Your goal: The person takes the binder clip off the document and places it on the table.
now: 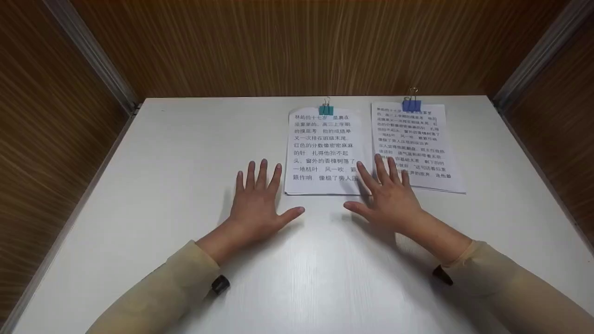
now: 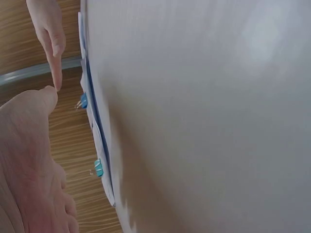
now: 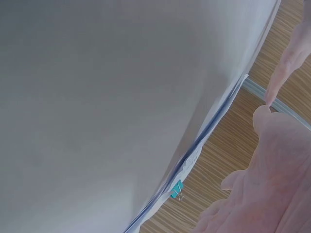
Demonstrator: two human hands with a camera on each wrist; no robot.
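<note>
Two stacks of printed paper lie side by side toward the back of the table. The left stack (image 1: 320, 148) carries a teal binder clip (image 1: 326, 110) at its top edge; the right stack (image 1: 408, 134) carries a blue binder clip (image 1: 411, 105). My left hand (image 1: 257, 204) is spread flat, palm down, just left of the left stack's lower corner, holding nothing. With fingers likewise spread, my right hand (image 1: 392, 199) hovers over the lower edges of both stacks, its fingertips overlapping the print in the head view. In the left wrist view both clips show edge-on beyond the left palm (image 2: 29, 160).
The white table (image 1: 162, 185) is bounded by a wood-grain panel (image 1: 297, 46) at the back and more panels at both sides. Metal strips (image 1: 93, 51) run along the panel corners. Dark bands (image 1: 220, 284) show under both sleeves.
</note>
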